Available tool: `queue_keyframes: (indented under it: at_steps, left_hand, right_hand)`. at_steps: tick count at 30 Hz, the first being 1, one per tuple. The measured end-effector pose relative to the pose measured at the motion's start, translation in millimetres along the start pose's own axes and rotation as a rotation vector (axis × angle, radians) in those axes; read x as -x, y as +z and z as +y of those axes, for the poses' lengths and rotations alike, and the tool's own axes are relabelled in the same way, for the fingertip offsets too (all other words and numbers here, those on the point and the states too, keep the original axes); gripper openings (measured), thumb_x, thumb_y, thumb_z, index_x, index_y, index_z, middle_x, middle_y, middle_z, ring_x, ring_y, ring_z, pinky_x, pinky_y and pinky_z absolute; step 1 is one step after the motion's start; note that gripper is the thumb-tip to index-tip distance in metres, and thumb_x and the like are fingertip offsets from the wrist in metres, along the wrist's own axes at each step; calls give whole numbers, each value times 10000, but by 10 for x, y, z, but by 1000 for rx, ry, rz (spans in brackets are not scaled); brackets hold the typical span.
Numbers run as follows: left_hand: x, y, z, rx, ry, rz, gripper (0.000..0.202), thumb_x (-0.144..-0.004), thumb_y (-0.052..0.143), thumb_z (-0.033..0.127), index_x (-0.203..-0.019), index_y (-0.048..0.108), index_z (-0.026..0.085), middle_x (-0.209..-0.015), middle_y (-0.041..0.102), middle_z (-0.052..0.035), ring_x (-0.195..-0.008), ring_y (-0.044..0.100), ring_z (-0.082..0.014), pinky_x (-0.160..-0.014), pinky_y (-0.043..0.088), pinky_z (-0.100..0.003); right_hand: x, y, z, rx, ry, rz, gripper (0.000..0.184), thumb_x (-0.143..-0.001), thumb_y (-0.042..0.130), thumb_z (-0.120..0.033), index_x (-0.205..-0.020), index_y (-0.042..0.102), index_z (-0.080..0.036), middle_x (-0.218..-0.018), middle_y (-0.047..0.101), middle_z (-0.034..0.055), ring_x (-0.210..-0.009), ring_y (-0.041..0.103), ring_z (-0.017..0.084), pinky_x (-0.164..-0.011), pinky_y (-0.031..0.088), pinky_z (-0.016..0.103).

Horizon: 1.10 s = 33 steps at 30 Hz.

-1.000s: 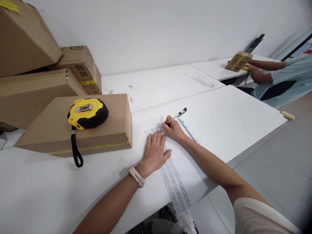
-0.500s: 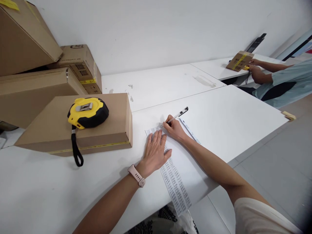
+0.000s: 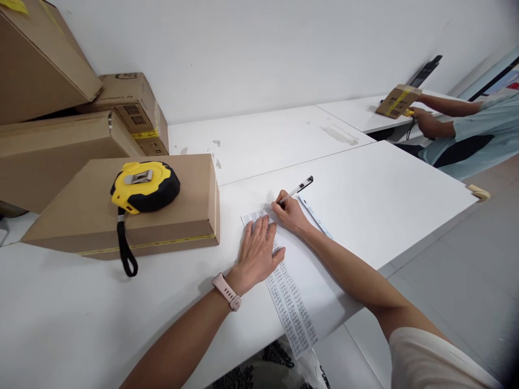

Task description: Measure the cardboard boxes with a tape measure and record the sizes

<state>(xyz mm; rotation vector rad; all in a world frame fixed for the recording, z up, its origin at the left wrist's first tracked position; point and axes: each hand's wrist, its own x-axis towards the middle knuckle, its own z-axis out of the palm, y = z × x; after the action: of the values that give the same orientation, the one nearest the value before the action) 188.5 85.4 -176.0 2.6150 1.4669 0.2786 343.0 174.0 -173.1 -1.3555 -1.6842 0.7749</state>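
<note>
Under the fingers of the left hand (image 3: 258,251), a paper sheet (image 3: 292,310) lies on the white table (image 3: 365,183), its near end running past the edge. Left fingers lie flat and slightly apart, thumb out to the side, gripping nothing; this pose probably stops the paper sliding. Just beside those fingertips, the right hand (image 3: 289,214) has its fingers together, clamped low on a pen (image 3: 302,187), likely for fine control. Pen tip hidden by the fingers, so contact with the paper cannot be confirmed. Sheet carries dense rows of marks, too small to read. Beyond the right knuckles, a printed strip (image 3: 318,219) shows; cannot tell whether it is the same sheet. Left of the left fingers, and apart from them, a tape measure (image 3: 146,186) rests on a closed carton (image 3: 193,189), strap (image 3: 125,249) hanging over the side, presumably set there to be off the paper. Well apart from the right fingers, a co-worker's hand (image 3: 428,122) is at a small box (image 3: 398,101).
</note>
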Motion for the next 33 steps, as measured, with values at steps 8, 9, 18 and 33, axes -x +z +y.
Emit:
queue_keyframes:
  at_steps: [8, 9, 18, 33]
  left_hand:
    - [-4, -2, -3, 0, 0, -8, 641, -1001, 400, 478, -1479, 394, 51, -1612, 324, -238, -1509, 277, -351, -1234, 201, -552]
    - [-4, -4, -2, 0, 2, -10, 642, -1001, 398, 478, -1480, 393, 51, -1614, 321, -237, -1509, 276, -350, -1234, 200, -550]
    - [0, 5, -1, -7, 3, 2, 644, -1000, 401, 479, -1479, 395, 49, -1613, 324, -235, -1508, 276, -355, -1232, 202, -549]
    - [-3, -9, 4, 10, 0, 30, 604, -986, 424, 473, -1448, 413, 85, -1599, 357, -227, -1495, 307, -344, -1224, 216, -541]
  right_hand:
    - [-9, 8, 7, 0, 4, -3, 153, -808, 531, -257, -723, 404, -241, -531, 380, -80, -523, 363, 116, -532, 284, 274]
    - [-9, 7, 3, -5, 6, 4, 155, -807, 531, -255, -721, 403, -241, -535, 383, -79, -524, 365, 116, -533, 285, 275]
    - [2, -3, -1, 6, 13, 1, 164, -824, 532, -267, -724, 405, -241, -533, 395, -78, -524, 383, 119, -539, 297, 279]
    - [-17, 12, 41, 15, 19, 3, 158, -806, 533, -264, -722, 400, -243, -542, 399, -72, -533, 383, 124, -550, 295, 282]
